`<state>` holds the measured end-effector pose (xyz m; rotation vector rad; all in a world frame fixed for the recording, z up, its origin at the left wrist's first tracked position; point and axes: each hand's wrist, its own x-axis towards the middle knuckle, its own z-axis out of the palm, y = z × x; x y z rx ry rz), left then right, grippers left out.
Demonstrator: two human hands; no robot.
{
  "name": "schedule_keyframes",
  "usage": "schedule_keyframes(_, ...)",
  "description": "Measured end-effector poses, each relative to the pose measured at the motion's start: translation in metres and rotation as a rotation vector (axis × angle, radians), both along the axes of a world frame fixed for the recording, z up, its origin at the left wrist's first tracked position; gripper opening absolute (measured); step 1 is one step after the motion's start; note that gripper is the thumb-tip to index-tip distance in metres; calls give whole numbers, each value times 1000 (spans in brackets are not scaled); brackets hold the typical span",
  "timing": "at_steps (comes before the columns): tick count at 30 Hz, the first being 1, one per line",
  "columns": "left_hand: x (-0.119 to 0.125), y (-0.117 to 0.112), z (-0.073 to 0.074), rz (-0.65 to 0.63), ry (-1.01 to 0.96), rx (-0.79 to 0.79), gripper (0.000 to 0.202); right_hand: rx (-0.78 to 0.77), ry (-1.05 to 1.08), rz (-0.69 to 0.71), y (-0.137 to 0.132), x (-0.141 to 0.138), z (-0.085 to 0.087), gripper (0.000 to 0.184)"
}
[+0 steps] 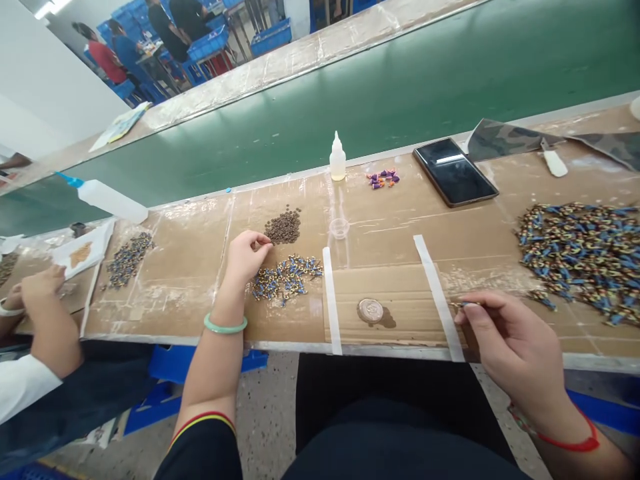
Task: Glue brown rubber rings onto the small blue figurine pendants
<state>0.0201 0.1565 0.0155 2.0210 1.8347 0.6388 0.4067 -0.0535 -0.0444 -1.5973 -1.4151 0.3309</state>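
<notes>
My left hand [245, 257] hovers over the cardboard-covered bench [190, 307], fingers curled, between a small pile of dark brown beads [283, 227] and a scatter of blue-and-gold metal parts [285, 278]. Whether its fingertips hold a bead is hidden. My right hand [510, 340] pinches one small blue-and-gold part [464, 305] between thumb and forefinger. To its right lies a large heap of similar parts [580, 260]. A round metal disc [371, 311] sits between two white tape strips [332, 300].
A dropper bottle [337, 159], a small clear cup [339, 228], purple-and-orange pieces [383, 179] and a black phone [455, 172] lie on the bench. A co-worker's hand [43, 300] works at left. A green conveyor belt [350, 87] runs behind.
</notes>
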Motion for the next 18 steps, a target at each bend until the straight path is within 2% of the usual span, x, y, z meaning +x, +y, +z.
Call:
schedule_keyframes(4,-1,1,-7,-16,26,-24,6,-8,-19,9,0,0,1,15)
schedule_keyframes(13,5,6,-11,-54,46,-39,13,-29,-11,-34,-1,-2,1,21)
schedule_keyframes(18,9,-5,-1,-42,-7,32,17,5,-3,-24,-1,-1,-1,18)
